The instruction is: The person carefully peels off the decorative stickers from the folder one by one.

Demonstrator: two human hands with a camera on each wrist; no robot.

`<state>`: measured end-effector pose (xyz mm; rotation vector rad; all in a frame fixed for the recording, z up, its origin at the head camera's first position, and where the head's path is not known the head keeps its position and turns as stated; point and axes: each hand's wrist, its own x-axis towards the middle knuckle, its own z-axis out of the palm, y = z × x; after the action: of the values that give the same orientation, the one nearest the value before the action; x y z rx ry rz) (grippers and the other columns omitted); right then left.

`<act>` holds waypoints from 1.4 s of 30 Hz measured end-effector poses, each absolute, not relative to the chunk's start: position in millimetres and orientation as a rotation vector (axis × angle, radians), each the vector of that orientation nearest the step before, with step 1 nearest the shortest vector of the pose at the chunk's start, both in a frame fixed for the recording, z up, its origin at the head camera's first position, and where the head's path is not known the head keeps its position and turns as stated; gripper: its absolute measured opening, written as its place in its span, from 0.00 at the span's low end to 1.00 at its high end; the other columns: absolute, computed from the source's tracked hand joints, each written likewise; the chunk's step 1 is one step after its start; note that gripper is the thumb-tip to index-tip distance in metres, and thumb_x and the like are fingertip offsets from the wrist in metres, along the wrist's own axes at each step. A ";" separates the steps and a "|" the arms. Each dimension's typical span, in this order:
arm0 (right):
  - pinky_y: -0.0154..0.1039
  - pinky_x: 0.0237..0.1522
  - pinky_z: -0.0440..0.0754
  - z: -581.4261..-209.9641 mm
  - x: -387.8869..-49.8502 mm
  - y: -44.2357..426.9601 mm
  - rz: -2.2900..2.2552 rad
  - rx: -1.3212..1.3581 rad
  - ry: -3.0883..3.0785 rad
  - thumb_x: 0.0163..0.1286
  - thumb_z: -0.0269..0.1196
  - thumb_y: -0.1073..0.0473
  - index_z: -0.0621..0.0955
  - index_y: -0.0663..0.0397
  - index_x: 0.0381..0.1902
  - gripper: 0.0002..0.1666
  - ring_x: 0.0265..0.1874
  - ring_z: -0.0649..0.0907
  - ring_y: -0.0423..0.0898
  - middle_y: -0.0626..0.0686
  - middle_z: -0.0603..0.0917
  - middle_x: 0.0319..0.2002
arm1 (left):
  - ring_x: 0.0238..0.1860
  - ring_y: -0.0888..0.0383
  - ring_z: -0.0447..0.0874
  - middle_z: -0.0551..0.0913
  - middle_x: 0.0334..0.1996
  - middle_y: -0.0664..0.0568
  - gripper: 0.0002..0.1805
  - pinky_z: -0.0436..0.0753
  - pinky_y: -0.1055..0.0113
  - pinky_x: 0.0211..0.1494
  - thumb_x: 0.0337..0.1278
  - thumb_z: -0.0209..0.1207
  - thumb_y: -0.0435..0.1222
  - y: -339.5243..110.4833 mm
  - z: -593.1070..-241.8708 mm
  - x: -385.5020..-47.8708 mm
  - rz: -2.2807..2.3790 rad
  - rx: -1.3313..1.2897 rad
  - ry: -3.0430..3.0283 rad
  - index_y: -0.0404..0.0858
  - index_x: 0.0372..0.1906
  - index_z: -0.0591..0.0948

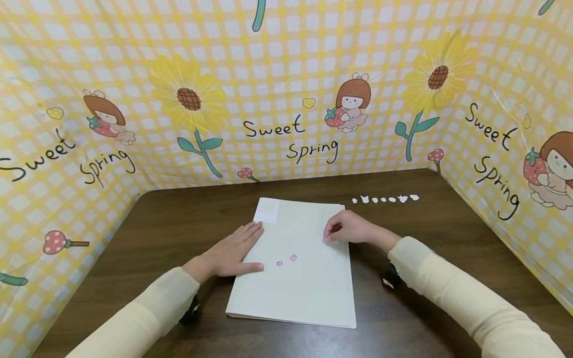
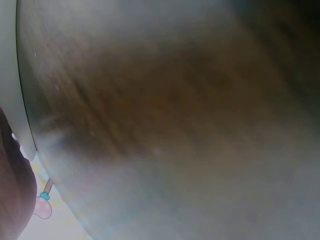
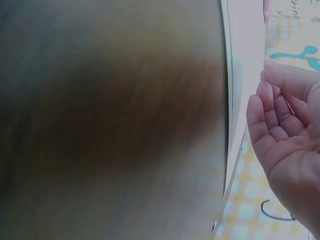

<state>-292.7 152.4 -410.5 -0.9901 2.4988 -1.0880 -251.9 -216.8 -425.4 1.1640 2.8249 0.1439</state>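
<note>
A white folder-like pad (image 1: 313, 293) lies on the table, with two small pink stickers (image 1: 293, 258) near its middle. My left hand (image 1: 230, 251) rests flat on its left edge, fingers straight and thumb apart. Over its right edge is my right hand (image 1: 342, 228), its thumb and index finger brought together close above the surface. In the right wrist view the fingertips (image 3: 266, 70) meet and the other fingers curl. I see nothing between them; a tiny piece there could be hidden. The left wrist view shows only part of the left hand (image 2: 15, 195).
A small white square card (image 1: 266, 211) sits at the pad's upper left corner. Several small white cut-out pieces (image 1: 383, 200) lie in a row on the brown table (image 1: 192, 209), beyond the right hand. A yellow checked cloth (image 1: 277, 59) surrounds the table's back and sides.
</note>
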 end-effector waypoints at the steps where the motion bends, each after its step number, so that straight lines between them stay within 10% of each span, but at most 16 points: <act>1: 0.34 0.33 0.78 -409.4 -292.6 154.8 -1.093 -0.979 2.503 0.61 0.69 0.67 0.86 0.57 0.29 0.02 0.29 0.78 0.40 0.44 0.84 0.28 | 0.76 0.50 0.39 0.44 0.77 0.44 0.55 0.46 0.54 0.74 0.60 0.41 0.71 -216.8 -425.1 -251.9 0.141 1.166 2.827 0.33 0.77 0.49; 42: 0.37 0.32 0.77 -409.0 -329.0 250.3 -1.308 -0.434 2.597 0.64 0.65 0.69 0.80 0.71 0.38 0.07 0.27 0.76 0.41 0.52 0.81 0.28 | 0.76 0.49 0.39 0.45 0.77 0.42 0.50 0.52 0.54 0.73 0.66 0.41 0.66 -215.5 -424.8 -253.0 0.049 1.336 2.796 0.32 0.76 0.49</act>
<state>-329.0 250.3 -409.0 -0.4343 2.5972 -1.3078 -253.0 -215.5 -424.8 1.3358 2.7958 0.0495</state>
